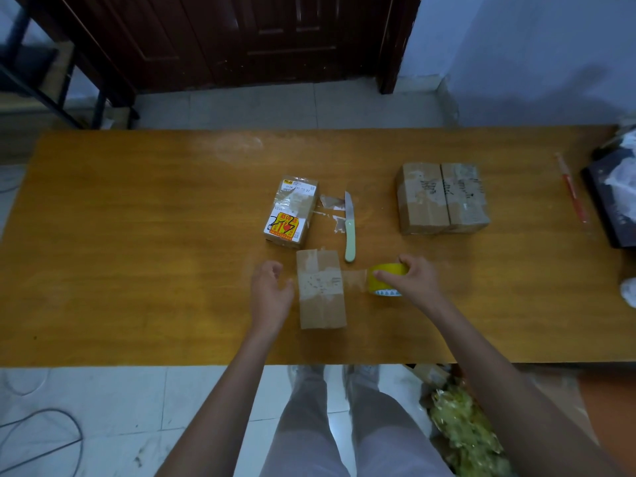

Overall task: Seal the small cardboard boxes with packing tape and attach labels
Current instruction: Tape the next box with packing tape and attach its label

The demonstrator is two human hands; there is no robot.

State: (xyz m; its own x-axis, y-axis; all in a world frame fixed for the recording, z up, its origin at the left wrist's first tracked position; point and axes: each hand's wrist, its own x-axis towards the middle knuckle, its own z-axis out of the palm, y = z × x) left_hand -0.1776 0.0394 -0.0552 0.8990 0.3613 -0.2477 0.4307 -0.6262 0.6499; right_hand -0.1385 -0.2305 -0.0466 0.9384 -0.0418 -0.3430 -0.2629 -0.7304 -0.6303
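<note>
A wooden surface (pixel 137 235) is standing before a dark door (pixel 241 39). The right hand (pixel 413 280) is gripping the tape roll (pixel 385 280) beside the box (pixel 321 290); the left hand (pixel 270 294), fingers loosely apart, is resting just left of it.

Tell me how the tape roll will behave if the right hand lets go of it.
The tape roll is round and stands on edge, so it may roll. A strip still ties it to the box, which probably checks that. It looks light, easily nudged.
</note>
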